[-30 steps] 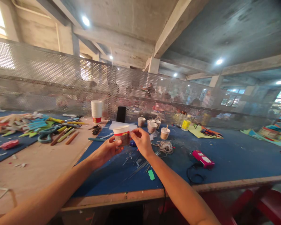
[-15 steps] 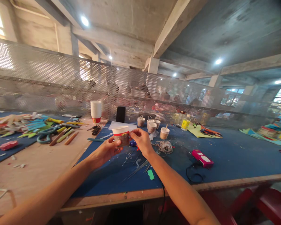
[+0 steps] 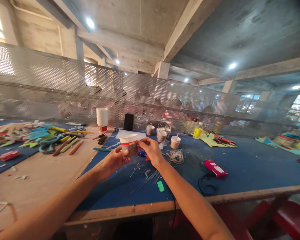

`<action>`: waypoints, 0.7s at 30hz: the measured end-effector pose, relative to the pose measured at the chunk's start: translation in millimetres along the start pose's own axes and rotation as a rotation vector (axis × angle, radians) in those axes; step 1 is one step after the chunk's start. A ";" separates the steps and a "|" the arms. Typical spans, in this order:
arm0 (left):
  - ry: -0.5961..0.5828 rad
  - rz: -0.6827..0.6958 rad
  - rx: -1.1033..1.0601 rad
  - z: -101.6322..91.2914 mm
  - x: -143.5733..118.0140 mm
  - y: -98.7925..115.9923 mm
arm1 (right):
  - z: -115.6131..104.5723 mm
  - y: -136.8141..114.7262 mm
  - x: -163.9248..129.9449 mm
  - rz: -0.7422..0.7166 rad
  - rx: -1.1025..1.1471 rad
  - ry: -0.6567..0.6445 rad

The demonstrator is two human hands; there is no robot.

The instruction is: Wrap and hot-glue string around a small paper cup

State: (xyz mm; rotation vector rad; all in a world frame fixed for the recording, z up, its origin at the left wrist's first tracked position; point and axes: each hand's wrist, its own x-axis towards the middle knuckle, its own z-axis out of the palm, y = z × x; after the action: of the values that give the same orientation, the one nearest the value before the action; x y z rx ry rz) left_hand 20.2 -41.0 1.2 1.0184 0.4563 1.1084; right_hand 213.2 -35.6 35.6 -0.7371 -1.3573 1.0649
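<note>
A white paper cup [image 3: 129, 144] with a red band and a brownish wrapped lower part is held up over the blue table. My left hand [image 3: 112, 160] grips it from below and behind. My right hand [image 3: 151, 150] pinches the cup's right side with thumb and fingers. Right under the hands lie thin sticks [image 3: 147, 176] and a bundle of twine [image 3: 176, 156]. A blue and red tool [image 3: 142, 153] shows between the hands.
Several small wrapped cups [image 3: 162, 134] stand behind, with a stack of white cups [image 3: 102, 118], a black phone [image 3: 129, 122] and a yellow bottle [image 3: 197, 132]. A pink device with a black cord [image 3: 215, 168] lies right. Coloured sticks and scissors [image 3: 50, 141] lie left. A perforated metal screen [image 3: 65, 86] closes the far side.
Both hands keep hold of the cup in nearly the same place; the view has shifted very slightly.
</note>
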 end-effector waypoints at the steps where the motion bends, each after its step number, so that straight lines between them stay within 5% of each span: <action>1: 0.002 -0.001 -0.002 0.0 -0.1 0.0 | -0.2 0.0 0.2 0.004 0.006 -0.003; 21: 0.028 -0.012 0.007 3.0 -0.3 1.6 | 0.0 1.0 0.7 0.085 0.056 -0.010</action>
State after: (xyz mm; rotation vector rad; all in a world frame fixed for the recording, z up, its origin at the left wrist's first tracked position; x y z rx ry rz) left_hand 21.5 -42.5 4.0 1.0064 0.4884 1.1115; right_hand 213.0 -34.5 34.9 -0.7543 -1.3090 1.1711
